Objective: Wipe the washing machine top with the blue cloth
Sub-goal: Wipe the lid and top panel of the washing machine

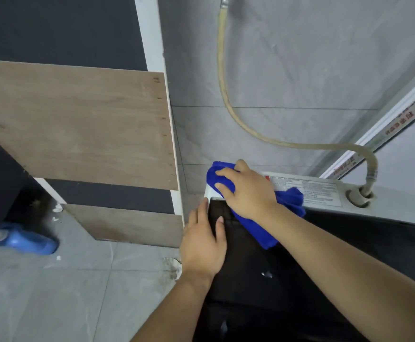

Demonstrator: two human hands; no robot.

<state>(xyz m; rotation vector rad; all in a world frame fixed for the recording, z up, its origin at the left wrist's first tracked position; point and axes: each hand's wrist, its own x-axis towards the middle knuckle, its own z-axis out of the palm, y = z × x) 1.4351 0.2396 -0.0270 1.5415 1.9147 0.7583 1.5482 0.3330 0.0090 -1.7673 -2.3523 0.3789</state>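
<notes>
The washing machine top (pixel 319 248) has a dark glossy lid and a white back panel with printed labels. My right hand (pixel 247 191) presses the blue cloth (pixel 289 199) flat onto the back left corner of the machine; the cloth bunches out past my fingertips and trails down over the lid beside my wrist. My left hand (pixel 202 239) lies flat on the left edge of the dark lid, fingers spread, holding nothing.
A yellowish hose (pixel 223 77) hangs from the grey tiled wall and plugs into the inlet (pixel 360 195) at the machine's back right. A wooden-panelled white frame (pixel 90 124) stands left. A blue slipper (pixel 29 239) lies on the grey floor. A window frame (pixel 386 124) runs at right.
</notes>
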